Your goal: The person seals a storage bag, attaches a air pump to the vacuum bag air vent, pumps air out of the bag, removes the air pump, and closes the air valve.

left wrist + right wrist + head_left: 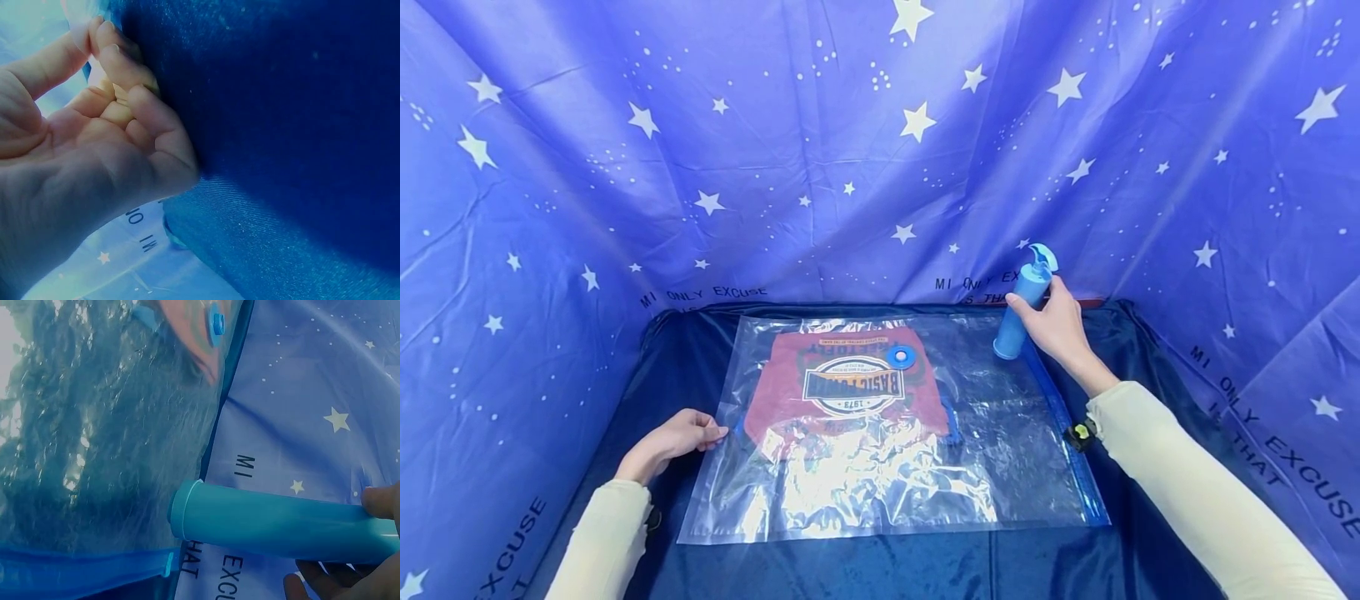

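Observation:
A clear vacuum storage bag (1000, 467) lies flat on the dark blue cloth, with a folded red printed garment (782, 367) inside. On its upper face sits a round blue valve (901, 357), which also shows in the right wrist view. My left hand (681, 433) pinches the bag's left edge between thumb and fingertips; in the left wrist view the other fingers curl inward. My right hand (1060, 325) grips a blue hand pump (1015, 321) by its upper barrel, below the light blue handle. The pump is held over the bag's far right part, near the zip edge (1075, 467).
A dark blue cloth (925, 567) covers the table. Blue-violet star-printed curtains (820, 167) enclose it at the back and both sides. A narrow red strip (1090, 304) shows at the table's back edge behind my right hand.

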The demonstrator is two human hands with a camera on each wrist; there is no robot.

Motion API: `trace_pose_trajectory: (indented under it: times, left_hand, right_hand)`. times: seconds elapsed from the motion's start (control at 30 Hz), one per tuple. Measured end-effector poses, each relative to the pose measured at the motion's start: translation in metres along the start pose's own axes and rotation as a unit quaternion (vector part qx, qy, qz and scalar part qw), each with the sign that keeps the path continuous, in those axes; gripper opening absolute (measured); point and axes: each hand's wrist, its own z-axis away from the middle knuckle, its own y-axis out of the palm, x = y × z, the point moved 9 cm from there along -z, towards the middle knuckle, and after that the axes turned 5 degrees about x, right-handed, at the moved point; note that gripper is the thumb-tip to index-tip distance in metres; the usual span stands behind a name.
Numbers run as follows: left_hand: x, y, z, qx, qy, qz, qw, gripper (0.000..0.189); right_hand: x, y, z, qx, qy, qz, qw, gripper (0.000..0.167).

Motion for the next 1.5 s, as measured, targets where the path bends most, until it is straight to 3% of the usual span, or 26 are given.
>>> trace_pose_trajectory:
  times: [0.23,0.73,1.07,1.5]
  left_hand:
    - [0.0,0.0,-0.002,0.002,0.015,0.004,0.9999,0.032]
    - [0.0,-0.001,0.0,-0.002,0.003,0.0,1.0,0.034]
    - [0.002,-0.001,-0.002,0.0,0.012,0.005,0.9999,0.034]
    - [0.0,-0.001,-0.001,-0.018,0.003,-0.017,0.9997,0.039]
  right_hand:
    - [0.007,0.009,-0.001,0.006,0.001,-0.006,1.0,0.072]
    - [0.016,0.022,-0.002,0.016,-0.008,-0.015,0.9997,0.072]
    - [0.028,0.033,-0.007,0.036,-0.019,-0.021,0.9989,0.069]
    - [0.047,0.052,-0.013,0.044,-0.041,-0.032,0.9977,0.066]
